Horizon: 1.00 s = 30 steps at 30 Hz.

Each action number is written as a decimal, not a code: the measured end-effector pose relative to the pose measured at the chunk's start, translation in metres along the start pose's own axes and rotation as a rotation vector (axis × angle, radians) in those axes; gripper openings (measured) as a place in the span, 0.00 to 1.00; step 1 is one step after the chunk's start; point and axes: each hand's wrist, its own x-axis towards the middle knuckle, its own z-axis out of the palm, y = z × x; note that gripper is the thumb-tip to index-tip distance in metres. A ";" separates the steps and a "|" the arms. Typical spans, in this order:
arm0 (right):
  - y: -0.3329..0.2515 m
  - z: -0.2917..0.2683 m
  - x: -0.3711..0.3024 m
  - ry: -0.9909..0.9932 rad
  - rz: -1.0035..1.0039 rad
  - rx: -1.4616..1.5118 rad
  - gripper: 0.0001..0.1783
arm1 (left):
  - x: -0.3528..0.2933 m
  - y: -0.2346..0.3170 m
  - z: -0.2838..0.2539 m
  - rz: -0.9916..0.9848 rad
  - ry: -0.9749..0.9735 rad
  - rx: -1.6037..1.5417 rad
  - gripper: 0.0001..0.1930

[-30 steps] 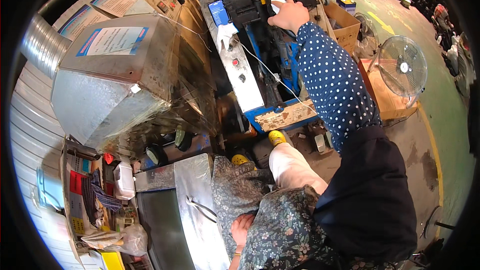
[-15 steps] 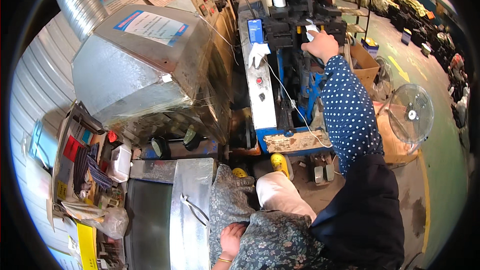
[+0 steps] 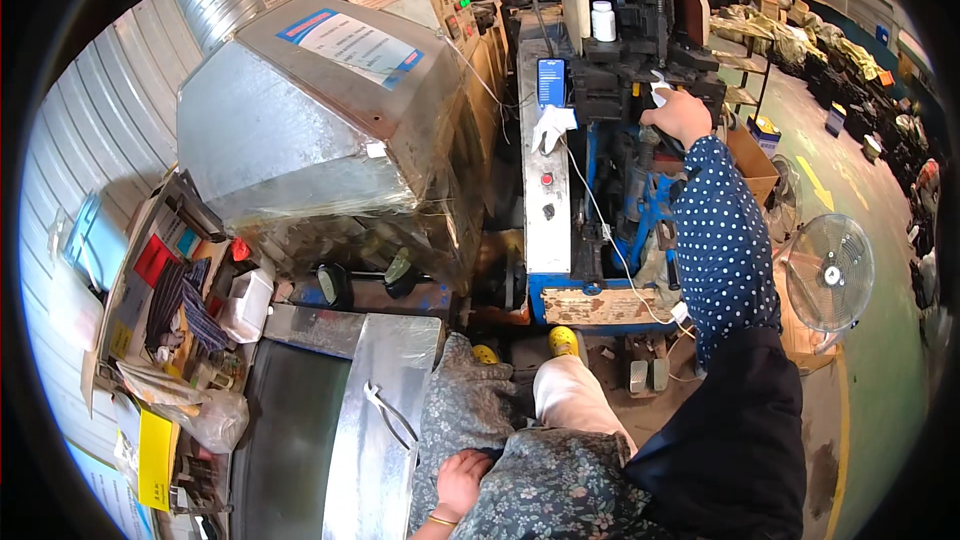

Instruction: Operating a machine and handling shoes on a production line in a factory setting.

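Observation:
My right hand [image 3: 680, 118] reaches forward to a black machine [image 3: 610, 90] and is closed on a small white cloth [image 3: 660, 89]. Part of the cloth sticks up past my fingers, against the machine's dark block; what it touches underneath is hidden. Low in view, my left hand [image 3: 463, 480] rests on the floral apron [image 3: 560, 480] over my lap. Its fingers lie on the fabric, their tips partly covered by a fold. Beside that lap, pliers [image 3: 390, 414] lie on a metal ledge [image 3: 345, 450].
A phone [image 3: 551, 83] and white glove [image 3: 552, 127] sit on the machine's white side panel [image 3: 546, 210]; a white bottle [image 3: 603, 22] stands behind. A large metal hood [image 3: 300, 130] fills the left. Pedals [image 3: 648, 376] are below, a fan [image 3: 830, 273] at right.
The whole view has shifted, so the machine appears lower and further right. My right hand still holds the white cloth at the machine, and my left hand stays on my lap.

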 end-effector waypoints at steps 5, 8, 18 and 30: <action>0.000 -0.003 0.001 -0.050 0.003 -0.017 0.40 | 0.000 0.000 -0.001 -0.002 0.009 -0.010 0.14; -0.002 -0.003 0.000 -0.049 0.006 -0.003 0.41 | 0.000 -0.001 -0.003 0.002 0.005 -0.012 0.15; -0.002 -0.005 -0.003 -0.059 0.011 -0.002 0.40 | -0.001 -0.006 -0.007 0.032 0.001 -0.056 0.15; 0.003 0.007 -0.081 -0.030 0.021 -0.205 0.45 | -0.013 -0.018 0.004 0.060 0.019 -0.141 0.16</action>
